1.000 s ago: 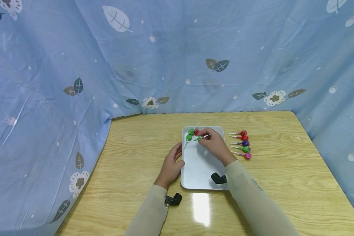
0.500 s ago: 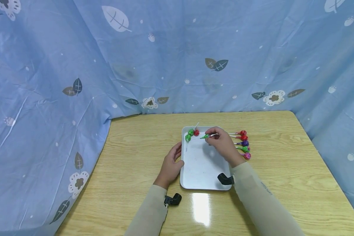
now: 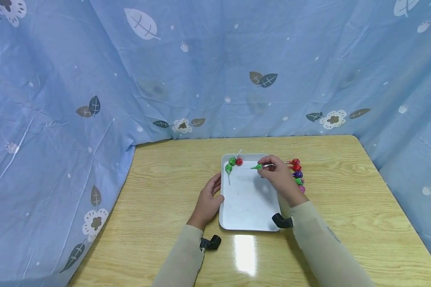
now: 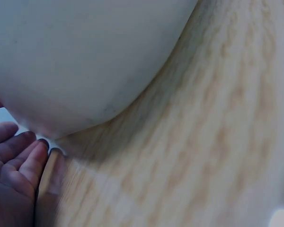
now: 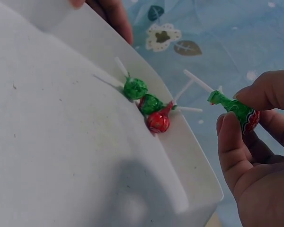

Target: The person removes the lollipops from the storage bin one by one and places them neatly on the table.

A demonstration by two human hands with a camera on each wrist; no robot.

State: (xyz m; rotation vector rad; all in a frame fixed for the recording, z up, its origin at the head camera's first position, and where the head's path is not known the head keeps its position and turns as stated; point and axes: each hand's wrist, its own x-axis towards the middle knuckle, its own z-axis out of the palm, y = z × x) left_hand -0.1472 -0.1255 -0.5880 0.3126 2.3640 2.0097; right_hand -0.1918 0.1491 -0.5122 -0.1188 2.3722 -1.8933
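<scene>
A lollipop in a green and red wrapper (image 5: 229, 105) is pinched by its head between the thumb and fingers of my right hand (image 3: 277, 175), above the upper right part of the white tray (image 3: 249, 207). Its white stick points left. At the tray's left side, my left hand (image 3: 207, 201) rests with relaxed fingers (image 4: 34, 161) along the outer wall and the thumb by the rim. Inside the tray's far left corner lie two green lollipops, one (image 3: 228, 168) nearer and one (image 3: 232, 161) farther back, with a red lollipop (image 3: 239, 162) beside them.
Right of the tray, several lollipops form a column on the wooden table (image 3: 344, 207): red (image 3: 296, 161), purple (image 3: 298, 174), green (image 3: 299, 181) and pink (image 3: 301, 189) ones among them. My right hand covers their sticks. A blue patterned curtain (image 3: 208, 71) hangs behind the table.
My right hand has moved right across the tray, carrying the green lollipop away from those in the corner. The nearer green one's stick has swung to point toward me. My left hand stays put.
</scene>
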